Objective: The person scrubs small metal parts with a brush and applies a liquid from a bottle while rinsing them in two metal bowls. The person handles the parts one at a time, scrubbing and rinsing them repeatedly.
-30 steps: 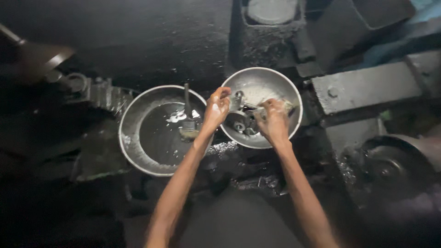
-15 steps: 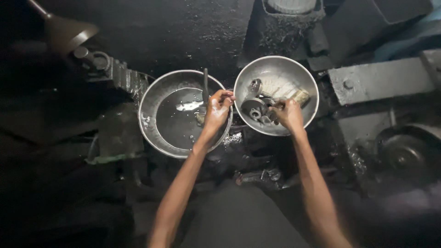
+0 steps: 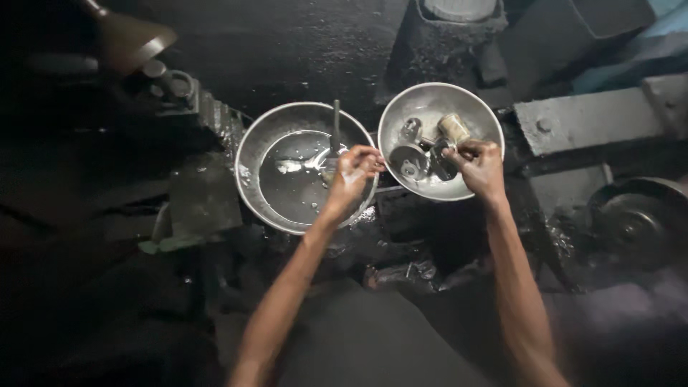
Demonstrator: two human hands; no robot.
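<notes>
As seen from above, two round, shallow, silver-coloured metal basins sit side by side on a dark, grimy, wet work surface (image 3: pixel 301 57). Left basin (image 3: pixel 251 168): holds a shallow pool of dark liquid with pale flecks; a thin metal rod (image 3: pixel 335 125) stands up from it near the far rim. Right basin (image 3: pixel 401 107): contains several small metal parts, among them a round disc-shaped piece (image 3: pixel 408 163), a short pale cylinder (image 3: pixel 454 127) and a smaller shiny piece (image 3: pixel 409 129). Left hand (image 3: pixel 351 174): poised over the right edge of the left basin, fingers curled loosely inward; whether they grip anything cannot be told. Right hand (image 3: pixel 481 168): reaching into the near right side of the right basin, fingers bent and closed around a dark metal part (image 3: pixel 444 163) lying among the others. Surroundings: a brownish funnel-shaped object (image 3: pixel 132 41) at upper left, a grey metal block with a bolt (image 3: pixel 580 122) to the right, and a dark round wheel-like casting (image 3: pixel 634 222) below it.
</notes>
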